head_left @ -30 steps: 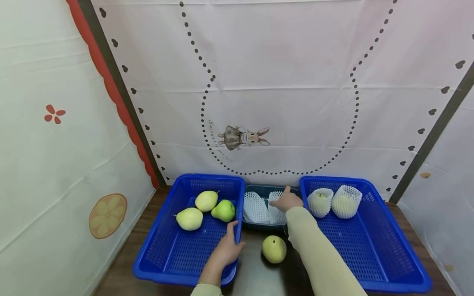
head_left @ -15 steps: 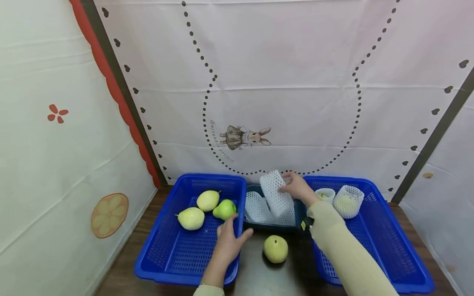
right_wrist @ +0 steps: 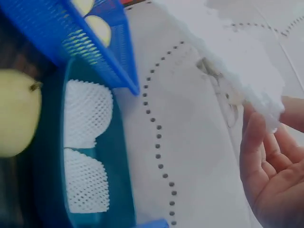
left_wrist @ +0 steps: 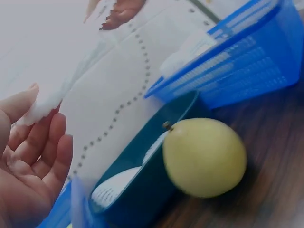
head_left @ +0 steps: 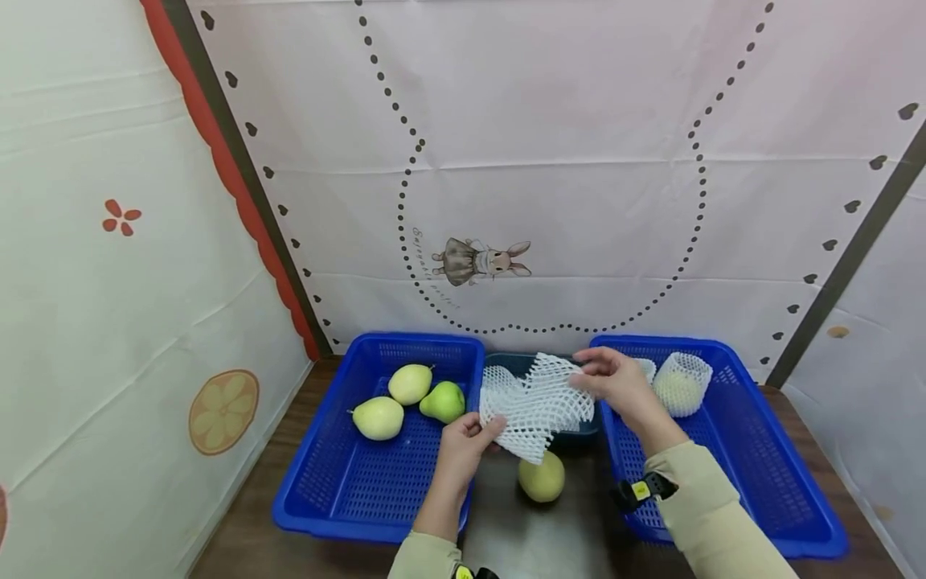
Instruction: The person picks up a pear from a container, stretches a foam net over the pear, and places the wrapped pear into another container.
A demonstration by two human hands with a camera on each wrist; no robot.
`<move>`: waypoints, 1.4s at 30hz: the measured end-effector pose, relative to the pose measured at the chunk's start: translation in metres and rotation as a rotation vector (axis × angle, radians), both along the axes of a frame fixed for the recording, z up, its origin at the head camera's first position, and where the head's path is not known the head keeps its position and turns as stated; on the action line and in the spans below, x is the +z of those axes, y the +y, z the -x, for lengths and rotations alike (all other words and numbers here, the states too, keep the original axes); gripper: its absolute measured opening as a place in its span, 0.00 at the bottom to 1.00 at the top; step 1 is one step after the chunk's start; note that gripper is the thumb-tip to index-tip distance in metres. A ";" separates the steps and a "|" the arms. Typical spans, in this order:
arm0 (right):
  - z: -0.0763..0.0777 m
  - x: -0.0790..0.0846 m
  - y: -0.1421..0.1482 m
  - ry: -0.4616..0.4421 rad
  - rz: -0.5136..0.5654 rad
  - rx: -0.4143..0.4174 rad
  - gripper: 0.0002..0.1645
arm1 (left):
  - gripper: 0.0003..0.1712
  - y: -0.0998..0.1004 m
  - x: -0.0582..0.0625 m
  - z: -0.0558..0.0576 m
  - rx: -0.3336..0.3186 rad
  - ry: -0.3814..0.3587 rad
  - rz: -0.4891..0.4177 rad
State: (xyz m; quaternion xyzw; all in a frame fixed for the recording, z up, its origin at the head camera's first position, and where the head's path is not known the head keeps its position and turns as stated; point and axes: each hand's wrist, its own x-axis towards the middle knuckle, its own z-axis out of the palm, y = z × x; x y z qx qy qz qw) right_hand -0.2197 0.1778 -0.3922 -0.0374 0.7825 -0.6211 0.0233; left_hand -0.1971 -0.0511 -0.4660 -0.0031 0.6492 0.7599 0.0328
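Observation:
Stretched between both hands is a white foam fruit net. My left hand pinches its lower left end between thumb and fingers, and my right hand pinches its upper right end. In the right wrist view the net looks washed out, its end between the thumb and fingers. Below the net, a yellow-green pear stands on the table, partly overlapped by it in the head view. Behind is a dark teal tray, where two more foam nets lie flat.
At the left, a blue basket holds two pale pears and a greener pear. The right blue basket holds net-wrapped fruit at its back. A white patterned cloth hangs behind the table.
My right hand has lifted a foam net from the tray and brought it toward me. The left hand has left the basket rim and taken the net's other end.

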 end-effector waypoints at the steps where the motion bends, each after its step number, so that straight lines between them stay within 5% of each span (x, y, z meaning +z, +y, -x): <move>1: -0.001 -0.001 -0.003 0.018 -0.010 -0.003 0.24 | 0.23 0.003 0.000 -0.001 -0.033 0.015 -0.035; 6: -0.013 -0.006 -0.039 0.141 -0.020 0.098 0.19 | 0.43 0.022 0.001 -0.005 -0.197 0.042 -0.394; 9: -0.019 -0.009 -0.050 0.191 0.082 0.088 0.22 | 0.43 0.026 0.001 -0.003 -0.133 0.013 -0.553; 12: -0.022 -0.020 -0.052 0.221 0.139 -0.050 0.24 | 0.36 0.019 -0.002 0.003 -0.017 -0.044 -0.659; 16: -0.026 -0.054 -0.053 0.174 0.073 -0.209 0.22 | 0.30 0.000 -0.010 0.011 0.010 -0.104 -0.785; 22: -0.038 -0.118 -0.057 0.061 -0.012 -0.230 0.35 | 0.33 -0.018 -0.021 0.014 -0.041 -0.091 -0.880; 28: -0.045 -0.158 -0.058 -0.008 -0.119 -0.157 0.51 | 0.34 -0.023 -0.027 0.013 -0.050 -0.076 -0.923; 36: -0.048 -0.178 -0.055 0.009 -0.146 -0.090 0.59 | 0.36 -0.022 -0.029 0.015 -0.037 -0.082 -0.947; 42: -0.050 -0.165 -0.060 0.021 -0.032 -0.146 0.54 | 0.32 -0.022 -0.029 0.016 -0.013 -0.119 -0.940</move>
